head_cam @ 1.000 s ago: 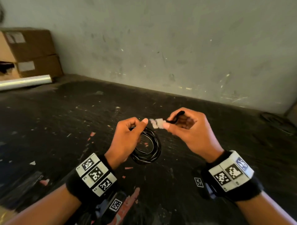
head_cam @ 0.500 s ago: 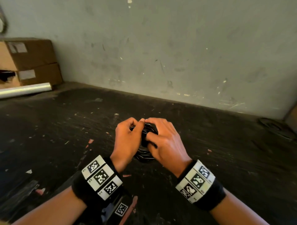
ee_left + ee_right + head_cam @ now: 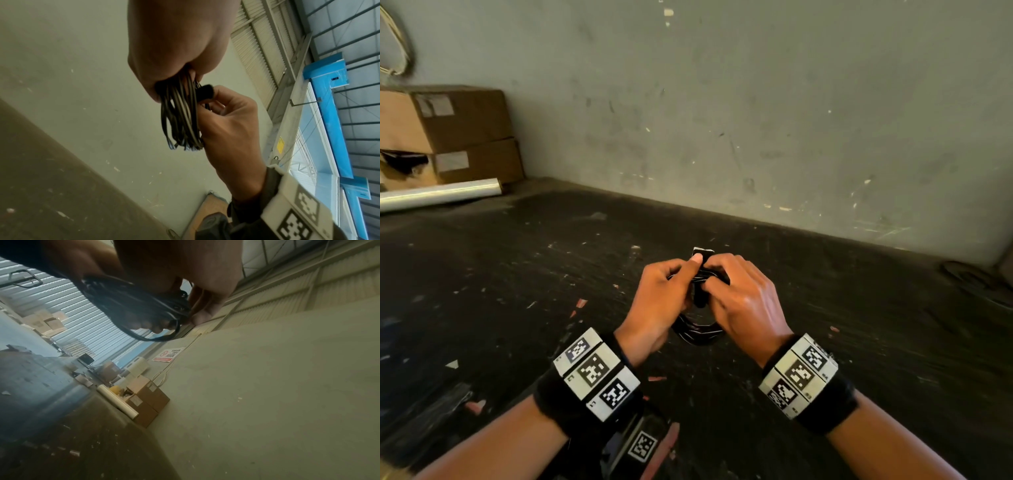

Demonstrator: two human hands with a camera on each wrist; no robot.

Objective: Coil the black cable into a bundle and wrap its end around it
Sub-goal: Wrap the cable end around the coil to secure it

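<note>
Both hands meet above the dark desk point(image 3: 517, 308) — left hand point(image 3: 659, 301) and right hand point(image 3: 743, 301) each clamped on the coiled black cable point(image 3: 697, 330), held between them

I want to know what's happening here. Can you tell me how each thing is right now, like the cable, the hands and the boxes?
Cable: coiled into a bundle, held up off the table between both hands.
Cable end: pokes up above the bundle, by the thumbs.
Left hand: fingers curled round the bundle.
Right hand: fingers curled, gripping the bundle.
Boxes: stacked against the wall; the lower one looks torn open.
Roll: lying flat by the boxes.
</note>
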